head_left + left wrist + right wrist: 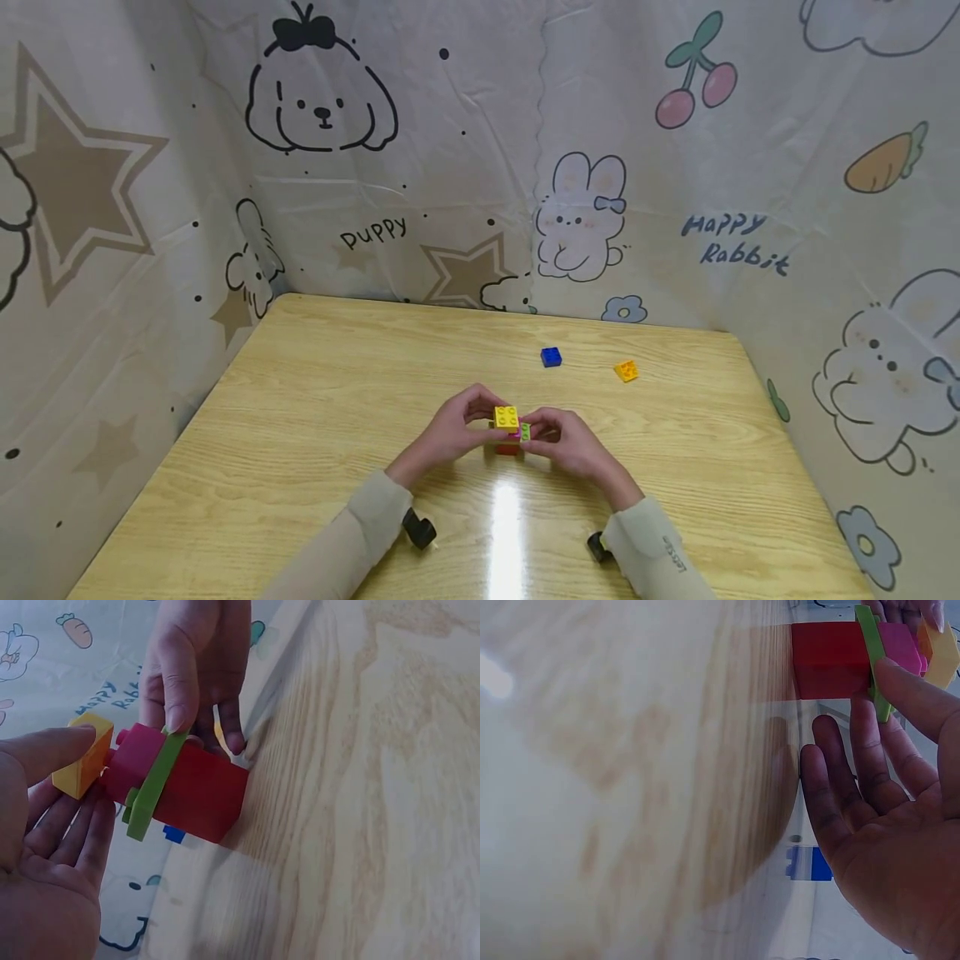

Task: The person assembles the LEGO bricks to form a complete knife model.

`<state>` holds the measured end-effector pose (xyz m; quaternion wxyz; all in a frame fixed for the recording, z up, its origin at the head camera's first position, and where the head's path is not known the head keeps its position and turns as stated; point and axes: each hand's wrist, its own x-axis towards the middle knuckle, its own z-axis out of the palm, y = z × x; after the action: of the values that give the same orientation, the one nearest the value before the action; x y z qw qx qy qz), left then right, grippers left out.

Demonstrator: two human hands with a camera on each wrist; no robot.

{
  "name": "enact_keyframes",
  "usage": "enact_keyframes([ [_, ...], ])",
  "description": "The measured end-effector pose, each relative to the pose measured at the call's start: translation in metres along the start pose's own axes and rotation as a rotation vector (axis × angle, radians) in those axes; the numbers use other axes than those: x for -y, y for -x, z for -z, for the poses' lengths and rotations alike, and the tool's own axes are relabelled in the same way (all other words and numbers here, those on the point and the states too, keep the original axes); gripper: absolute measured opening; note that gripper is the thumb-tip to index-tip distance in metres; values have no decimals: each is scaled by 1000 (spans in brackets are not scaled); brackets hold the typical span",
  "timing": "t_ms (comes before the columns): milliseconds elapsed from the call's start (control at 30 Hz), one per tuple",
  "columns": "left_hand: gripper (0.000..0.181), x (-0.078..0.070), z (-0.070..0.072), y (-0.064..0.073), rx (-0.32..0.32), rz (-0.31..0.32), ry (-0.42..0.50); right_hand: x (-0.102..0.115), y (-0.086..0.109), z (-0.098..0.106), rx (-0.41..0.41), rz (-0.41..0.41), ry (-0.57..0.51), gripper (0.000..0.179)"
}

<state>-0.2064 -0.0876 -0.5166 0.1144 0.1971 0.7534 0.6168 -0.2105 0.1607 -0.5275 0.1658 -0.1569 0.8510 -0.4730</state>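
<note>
A small stack of toy building bricks stands on the table: a red brick (pixel 831 664) at the bottom, a thin green plate (pixel 156 789) over it, then a pink brick (pixel 135 763). My left hand (pixel 457 429) pinches a yellow brick (pixel 506 418) between thumb and fingers. That brick sits tilted over the pink one, whose studs partly show in the left wrist view. With thumb and fingertips my right hand (pixel 566 442) pinches the edge of the green plate, its other fingers spread beside the red brick.
Behind the stack on the table (pixel 360 367) lie a blue brick (pixel 551 357) and, farther right, an orange brick (pixel 626 371). A printed cloth (pixel 465 192) hangs along the back and both sides. Black devices (pixel 420 530) sit at both wrists.
</note>
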Motion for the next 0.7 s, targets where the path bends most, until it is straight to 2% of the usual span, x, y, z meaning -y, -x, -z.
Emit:
enact_keyframes([
  [433, 34, -1, -7, 0, -11, 18, -59, 1, 0, -1, -1, 12, 9, 32],
  [700, 35, 2, -8, -2, 10, -35, -134, 2, 0, 0, -1, 13, 11, 33],
])
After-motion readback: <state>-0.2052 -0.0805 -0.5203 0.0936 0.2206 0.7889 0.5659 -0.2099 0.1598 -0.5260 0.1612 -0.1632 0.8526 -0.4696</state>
